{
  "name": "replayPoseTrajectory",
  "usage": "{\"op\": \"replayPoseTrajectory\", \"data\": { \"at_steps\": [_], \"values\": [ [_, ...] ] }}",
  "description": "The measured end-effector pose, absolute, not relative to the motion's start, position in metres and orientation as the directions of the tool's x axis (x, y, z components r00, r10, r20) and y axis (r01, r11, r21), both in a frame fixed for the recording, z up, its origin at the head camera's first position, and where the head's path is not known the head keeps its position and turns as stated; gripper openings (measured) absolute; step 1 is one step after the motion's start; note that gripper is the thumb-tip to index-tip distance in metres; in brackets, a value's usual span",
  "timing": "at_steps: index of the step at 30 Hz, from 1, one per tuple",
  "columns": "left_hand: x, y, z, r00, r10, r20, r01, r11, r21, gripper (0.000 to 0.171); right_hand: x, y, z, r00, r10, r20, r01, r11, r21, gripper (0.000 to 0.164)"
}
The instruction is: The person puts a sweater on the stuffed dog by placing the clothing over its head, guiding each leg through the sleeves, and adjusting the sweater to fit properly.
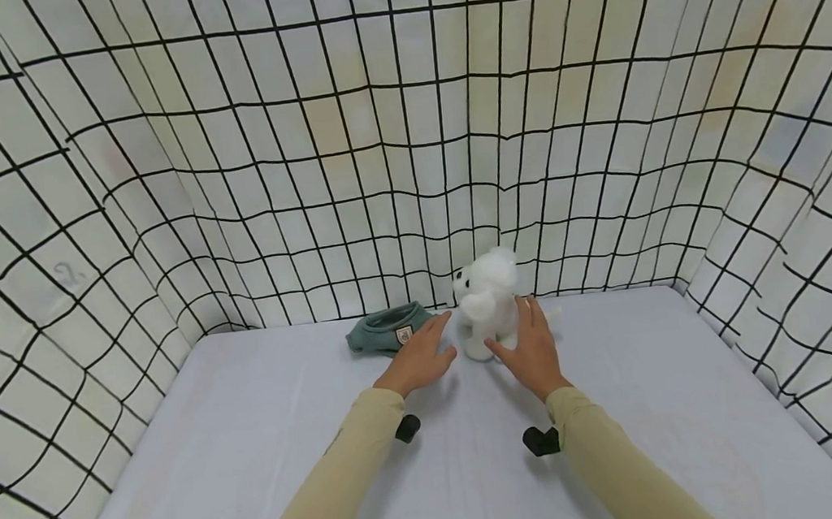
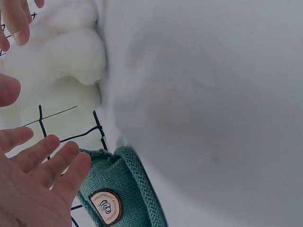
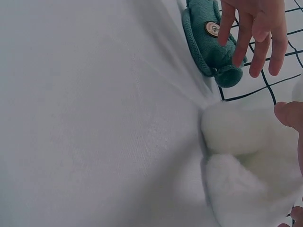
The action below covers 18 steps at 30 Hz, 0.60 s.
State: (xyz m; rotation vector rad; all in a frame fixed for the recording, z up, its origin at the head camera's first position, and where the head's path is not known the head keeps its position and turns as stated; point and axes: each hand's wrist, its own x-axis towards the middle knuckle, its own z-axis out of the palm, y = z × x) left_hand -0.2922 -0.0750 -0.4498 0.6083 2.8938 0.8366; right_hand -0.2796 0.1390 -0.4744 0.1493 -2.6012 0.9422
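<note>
A white plush animal (image 1: 488,290) with dark eyes and nose stands at the back of the table, facing left. To its left lies a small teal knitted garment (image 1: 372,338) with a round-edged patch. My left hand (image 1: 418,360) is held between the two, fingers extended; in the left wrist view its fingertips overlap the knit garment (image 2: 135,189), and contact is unclear. Spread fingers and thumb of my right hand (image 1: 533,351) lie along the plush's right and near side. The right wrist view shows only parts of that hand beside the plush's legs (image 3: 236,132).
The table (image 1: 271,466) has a white cloth over it. White walls with black netting (image 1: 407,146) stand behind and at both sides, the back one close behind the plush. A black device (image 1: 542,441) sits under the right wrist, another (image 1: 407,429) under the left.
</note>
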Motion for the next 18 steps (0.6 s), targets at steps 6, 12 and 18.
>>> {"op": "replayPoseTrajectory", "data": {
  "at_steps": [6,12,18],
  "values": [
    [-0.293,-0.077,-0.451,-0.917,0.397,0.033,0.353,0.773,0.527,0.064,-0.286,0.135,-0.472,-0.922,0.044,0.384,-0.208,0.780,-0.590,0.094],
    [-0.291,-0.081,-0.452,-0.919,0.395,0.019,0.340,0.766,0.546,0.066,-0.292,0.131,-0.474,-0.903,0.052,0.426,-0.219,0.798,-0.561,0.097],
    [-0.291,-0.083,-0.452,-0.924,0.382,0.018,0.321,0.750,0.579,0.068,-0.296,0.128,-0.478,-0.913,0.075,0.402,-0.181,0.807,-0.563,0.099]
  ]
}}
